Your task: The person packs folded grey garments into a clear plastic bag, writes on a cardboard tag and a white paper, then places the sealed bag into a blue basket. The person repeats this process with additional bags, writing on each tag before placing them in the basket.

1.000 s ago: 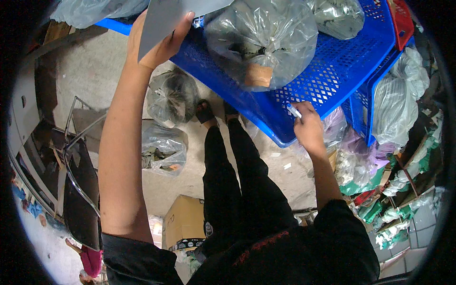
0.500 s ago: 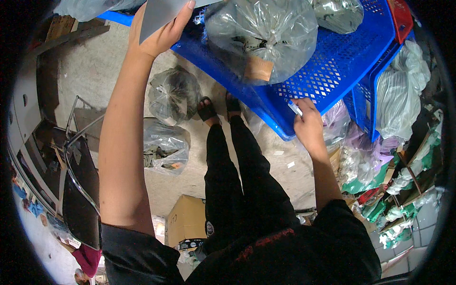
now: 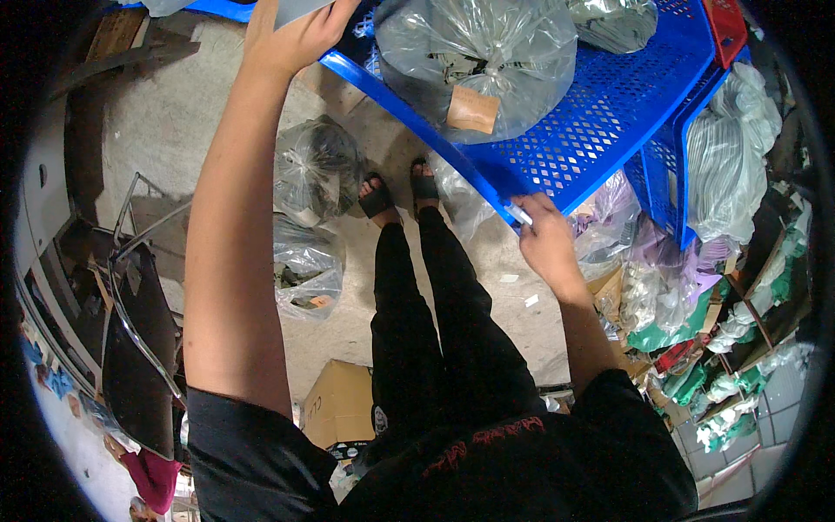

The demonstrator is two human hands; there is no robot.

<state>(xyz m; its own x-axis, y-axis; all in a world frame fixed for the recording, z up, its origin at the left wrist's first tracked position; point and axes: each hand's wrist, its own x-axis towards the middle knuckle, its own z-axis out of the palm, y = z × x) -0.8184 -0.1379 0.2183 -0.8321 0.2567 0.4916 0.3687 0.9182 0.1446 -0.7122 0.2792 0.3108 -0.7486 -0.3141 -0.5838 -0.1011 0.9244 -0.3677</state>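
Observation:
At the upper left, my left hand (image 3: 300,36) grips a flat grey sheet (image 3: 298,9), cut off by the top of the picture. My right hand (image 3: 546,235) is closed around a white marker with a blue end (image 3: 520,214), close against the near corner of a blue perforated plastic basket (image 3: 578,143). Inside the basket lies a large knotted clear plastic bag (image 3: 522,52) with dark contents and a tan cardboard tag (image 3: 473,110). Behind it sits a smaller clear bag (image 3: 613,24).
Two filled clear bags, one (image 3: 317,170) behind the other (image 3: 306,270), stand on the floor left of my feet. A metal-framed chair (image 3: 139,348) and a cardboard box (image 3: 339,404) are nearer. Bagged goods (image 3: 731,161) crowd the right side. Another person (image 3: 152,478) is at lower left.
My right hand and the marker have shifted left and slightly up in the picture, to the basket's corner. The basket and its bags sit a little higher; less of the grey sheet shows.

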